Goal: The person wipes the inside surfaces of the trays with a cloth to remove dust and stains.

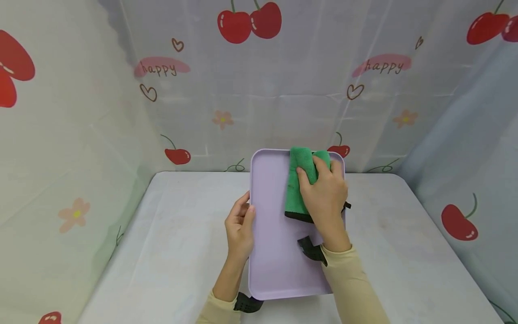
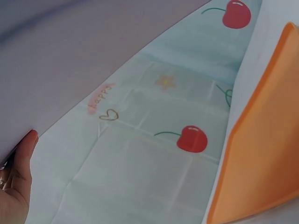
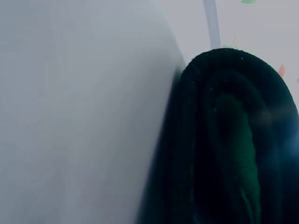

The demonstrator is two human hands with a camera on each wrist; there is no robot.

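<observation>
1. A white curtain printed with cherries, flowers, hearts and "happy" hangs beyond and to both sides of the tray.
2. A white table spreads out behind and around the tray.
3. The purple tray is held tilted up, its inside facing the person; whether its lower end touches the table, I cannot tell.
4. An orange panel with a raised edge shows in the left wrist view, apart from the tray.
5. The green cloth, folded and dark-edged, lies against the tray's upper right part.
6. The right hand grips the cloth over the tray, fingers and thumb bent around it.
7. The left hand grips the tray's left edge between thumb and fingers.
8. A black strap on the left wrist sits at the tray's lower left corner.
</observation>
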